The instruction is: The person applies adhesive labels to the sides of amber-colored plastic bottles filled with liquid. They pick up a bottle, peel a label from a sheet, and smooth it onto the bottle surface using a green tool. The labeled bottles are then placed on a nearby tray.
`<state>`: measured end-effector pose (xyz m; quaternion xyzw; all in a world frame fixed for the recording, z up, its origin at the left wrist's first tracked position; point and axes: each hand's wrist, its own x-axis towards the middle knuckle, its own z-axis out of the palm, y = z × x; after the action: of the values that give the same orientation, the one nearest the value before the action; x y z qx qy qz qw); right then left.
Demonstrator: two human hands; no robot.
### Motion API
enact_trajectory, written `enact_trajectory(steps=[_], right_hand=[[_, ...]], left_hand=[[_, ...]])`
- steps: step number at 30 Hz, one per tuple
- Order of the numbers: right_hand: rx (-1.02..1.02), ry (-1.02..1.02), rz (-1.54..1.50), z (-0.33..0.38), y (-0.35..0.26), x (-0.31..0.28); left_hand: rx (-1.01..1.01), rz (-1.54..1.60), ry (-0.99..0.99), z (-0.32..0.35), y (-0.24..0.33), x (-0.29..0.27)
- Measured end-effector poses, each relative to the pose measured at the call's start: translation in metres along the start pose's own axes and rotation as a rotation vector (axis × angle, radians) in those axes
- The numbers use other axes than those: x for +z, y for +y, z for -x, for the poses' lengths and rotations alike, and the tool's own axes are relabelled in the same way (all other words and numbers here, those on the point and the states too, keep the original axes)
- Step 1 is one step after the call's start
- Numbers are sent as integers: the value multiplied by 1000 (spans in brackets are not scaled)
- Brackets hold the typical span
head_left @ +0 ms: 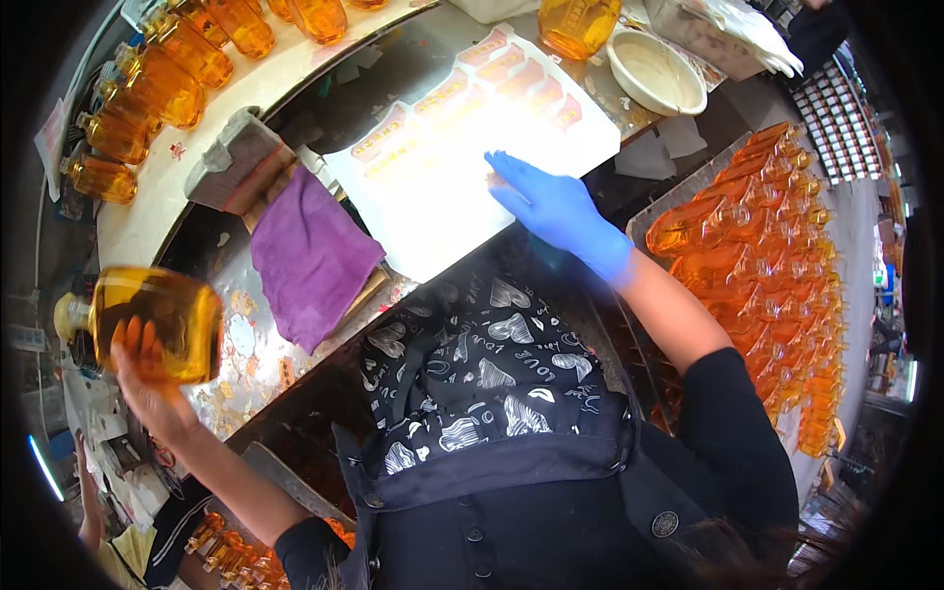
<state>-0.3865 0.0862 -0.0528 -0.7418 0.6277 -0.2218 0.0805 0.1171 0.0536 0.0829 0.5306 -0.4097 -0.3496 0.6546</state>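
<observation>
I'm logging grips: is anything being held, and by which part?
The left hand holds an amber bottle by its body. Whether the gloved right hand holds anything cannot be told.

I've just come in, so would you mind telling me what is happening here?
The person's bare left hand holds an amber bottle, its cap pointing to the left. The blue-gloved right hand is over a label sheet; glare hides whether it touches. A purple cloth lies between the two hands. More amber bottles are grouped at upper left and in rows at right.
</observation>
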Motion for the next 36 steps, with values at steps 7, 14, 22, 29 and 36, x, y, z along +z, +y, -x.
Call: enact_trajectory(steps=[7, 14, 22, 29, 36], right_hand=[[-8, -97, 11, 13, -1, -4], [-133, -87, -51, 25, 16, -23], [-237, 172, 15, 35, 10, 9], [453, 99, -986, 27, -6, -17], [-5, -130, 31, 27, -3, -23]], left_hand=[[-200, 51, -268, -3, -35, 67], [-303, 69, -323, -3, -52, 104], [-412, 73, -400, -8, -84, 121], [-471, 177, -377, -13, -102, 125], [-510, 166, -367, -13, -113, 119]])
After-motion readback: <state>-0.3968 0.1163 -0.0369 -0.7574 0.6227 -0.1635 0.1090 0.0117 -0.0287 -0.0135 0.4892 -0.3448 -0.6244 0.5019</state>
